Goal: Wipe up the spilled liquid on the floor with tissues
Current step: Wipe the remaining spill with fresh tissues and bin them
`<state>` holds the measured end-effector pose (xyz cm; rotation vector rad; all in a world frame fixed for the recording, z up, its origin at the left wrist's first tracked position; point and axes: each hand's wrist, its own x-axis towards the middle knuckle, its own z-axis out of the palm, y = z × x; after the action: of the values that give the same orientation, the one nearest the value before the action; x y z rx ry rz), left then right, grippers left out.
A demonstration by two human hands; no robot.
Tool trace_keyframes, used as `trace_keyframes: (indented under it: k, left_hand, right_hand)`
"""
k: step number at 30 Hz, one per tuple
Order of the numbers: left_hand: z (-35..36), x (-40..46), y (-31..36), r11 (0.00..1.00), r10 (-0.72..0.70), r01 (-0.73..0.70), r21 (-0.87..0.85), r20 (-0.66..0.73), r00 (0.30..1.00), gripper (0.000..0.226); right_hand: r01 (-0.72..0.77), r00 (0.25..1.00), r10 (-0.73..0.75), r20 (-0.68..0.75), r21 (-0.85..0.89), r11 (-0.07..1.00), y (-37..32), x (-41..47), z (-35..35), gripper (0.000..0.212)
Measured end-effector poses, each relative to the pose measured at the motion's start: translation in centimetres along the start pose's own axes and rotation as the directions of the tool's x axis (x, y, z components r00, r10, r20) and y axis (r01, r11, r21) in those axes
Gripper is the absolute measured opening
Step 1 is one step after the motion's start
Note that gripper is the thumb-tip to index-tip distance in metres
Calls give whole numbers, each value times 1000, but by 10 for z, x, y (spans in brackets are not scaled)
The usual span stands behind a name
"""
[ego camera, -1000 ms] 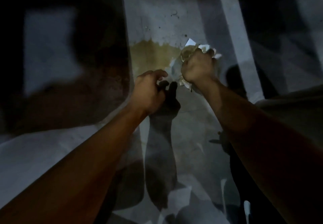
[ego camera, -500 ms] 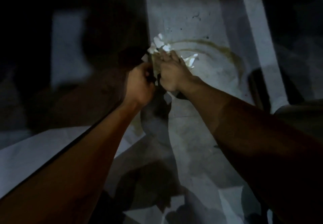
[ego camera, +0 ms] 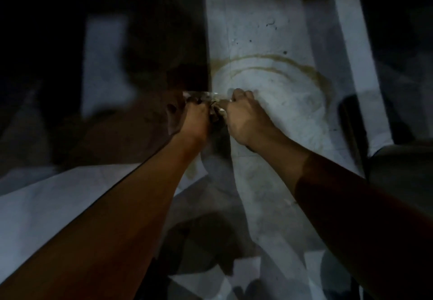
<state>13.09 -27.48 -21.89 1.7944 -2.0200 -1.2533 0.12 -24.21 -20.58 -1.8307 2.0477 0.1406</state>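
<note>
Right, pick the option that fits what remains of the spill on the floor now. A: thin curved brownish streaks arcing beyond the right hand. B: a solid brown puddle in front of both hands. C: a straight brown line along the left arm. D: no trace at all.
A: thin brownish streaks curve in arcs over the pale floor beyond the right hand, with pale floor inside them.

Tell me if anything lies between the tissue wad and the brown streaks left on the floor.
Nothing visible does. Both hands, left hand and right hand, grip the tissue wad at the left end of the brown arc. The pale floor between wad and streaks shows bare; the dark left side cannot be judged.
</note>
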Motion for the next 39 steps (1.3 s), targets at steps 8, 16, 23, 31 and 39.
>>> trace_keyframes:
  k: [8, 16, 23, 31, 39]
  left_hand:
    - [4, -16, -3, 952, 41, -53, 303, 46, 998, 32]
    - [16, -58, 11, 963, -85, 74, 260, 32, 996, 21]
    - [14, -75, 19, 776, -400, 412, -478, 132, 907, 20]
    - [18, -92, 47, 633, -396, 447, -632, 231, 889, 25]
    - [-23, -144, 150, 605, -229, 302, -736, 202, 952, 13]
  right_hand:
    - [33, 998, -34, 52, 35, 999, -25, -35, 3, 45]
    - [-164, 986, 147, 74, 392, 905, -27, -82, 11, 49]
    - [-384, 913, 283, 295, 856, 345, -9, -90, 16, 33]
    - [-276, 914, 381, 141, 903, 329, 12, -111, -15, 13]
    - [-166, 923, 383, 37, 937, 308, 34, -148, -105, 12]
